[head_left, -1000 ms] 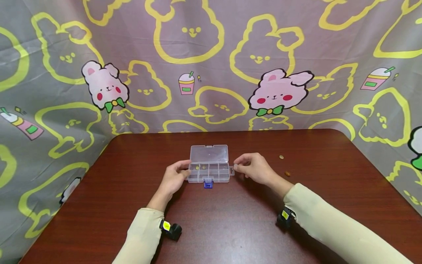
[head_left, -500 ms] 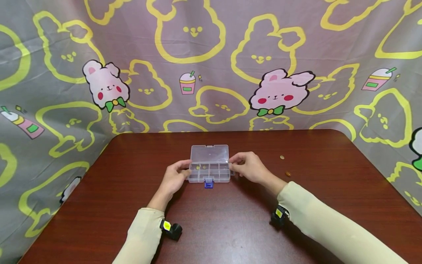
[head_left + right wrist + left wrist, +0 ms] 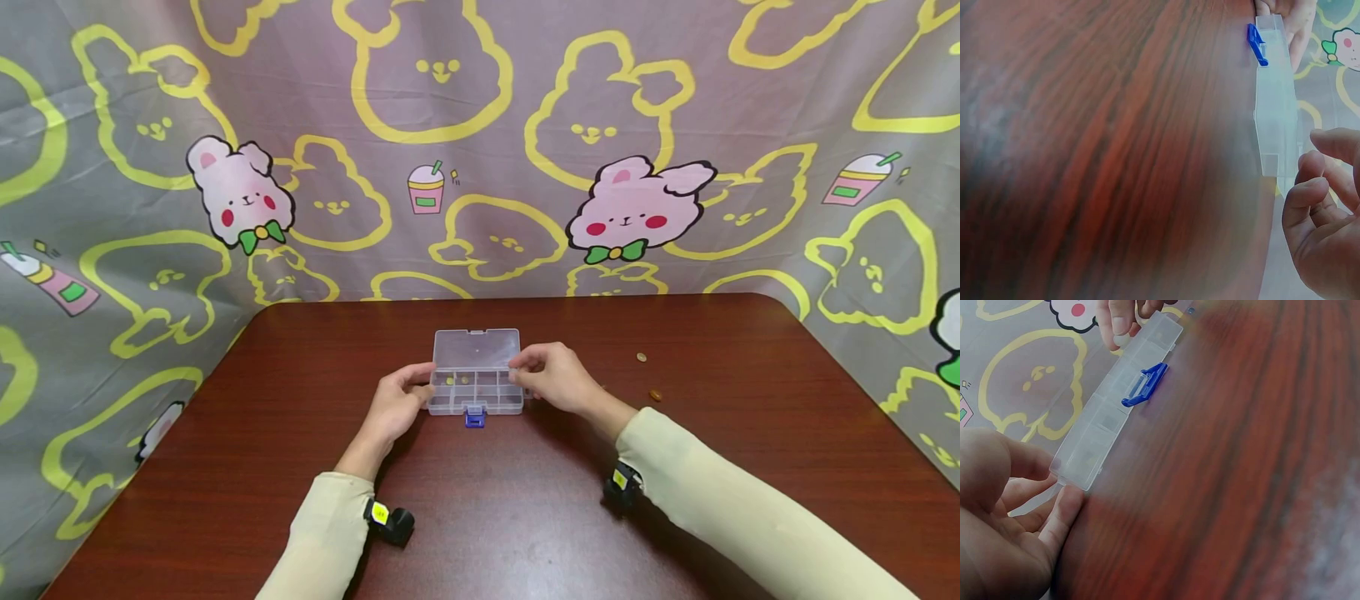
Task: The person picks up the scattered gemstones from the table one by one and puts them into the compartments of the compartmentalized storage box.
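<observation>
A clear plastic compartment box (image 3: 487, 402) stands on the table with its lid (image 3: 477, 348) raised at the back and its blue latch (image 3: 475, 418) hanging at the front. My left hand (image 3: 395, 404) holds the box's left end between thumb and fingers. Over the right-hand compartments, my right hand (image 3: 562, 379) pinches a small pale, roundish piece (image 3: 1121, 340), best seen in the left wrist view. Two small yellowish pieces (image 3: 450, 381) lie in the back left compartments. In the right wrist view the right hand's fingers are bent beside the box, and the piece is hidden.
To the right on the brown table (image 3: 480, 517) lie a small pale oval piece (image 3: 641, 357) and an amber-coloured one (image 3: 656, 395). A patterned curtain (image 3: 495, 167) hangs behind the table's far edge.
My right hand has moved left, from beside the box's right end to over its right-hand compartments. The left hand and the box have stayed in place.
</observation>
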Demonstrator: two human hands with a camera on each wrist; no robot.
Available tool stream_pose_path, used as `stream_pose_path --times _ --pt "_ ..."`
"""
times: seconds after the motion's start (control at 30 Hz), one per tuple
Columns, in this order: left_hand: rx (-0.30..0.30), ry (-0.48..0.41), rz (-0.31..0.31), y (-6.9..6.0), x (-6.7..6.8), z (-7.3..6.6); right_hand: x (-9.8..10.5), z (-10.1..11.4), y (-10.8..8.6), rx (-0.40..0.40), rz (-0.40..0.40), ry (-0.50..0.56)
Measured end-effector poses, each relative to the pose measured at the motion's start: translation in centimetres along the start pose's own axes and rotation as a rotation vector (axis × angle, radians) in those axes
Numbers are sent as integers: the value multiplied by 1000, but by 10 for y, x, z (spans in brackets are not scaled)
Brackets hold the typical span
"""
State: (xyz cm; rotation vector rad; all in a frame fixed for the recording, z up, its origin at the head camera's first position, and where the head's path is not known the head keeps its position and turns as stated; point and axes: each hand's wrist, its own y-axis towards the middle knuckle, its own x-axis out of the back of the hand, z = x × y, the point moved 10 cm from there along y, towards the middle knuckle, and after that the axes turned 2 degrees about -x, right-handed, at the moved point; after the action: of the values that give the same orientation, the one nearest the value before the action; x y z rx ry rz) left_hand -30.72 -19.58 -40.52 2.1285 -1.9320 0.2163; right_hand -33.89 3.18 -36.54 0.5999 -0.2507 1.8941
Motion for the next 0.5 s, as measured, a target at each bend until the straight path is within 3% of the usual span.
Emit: stream_pose_path --times 0.5 --pt "6 14 2 0 0 1 -5 1 3 -20 13 -17"
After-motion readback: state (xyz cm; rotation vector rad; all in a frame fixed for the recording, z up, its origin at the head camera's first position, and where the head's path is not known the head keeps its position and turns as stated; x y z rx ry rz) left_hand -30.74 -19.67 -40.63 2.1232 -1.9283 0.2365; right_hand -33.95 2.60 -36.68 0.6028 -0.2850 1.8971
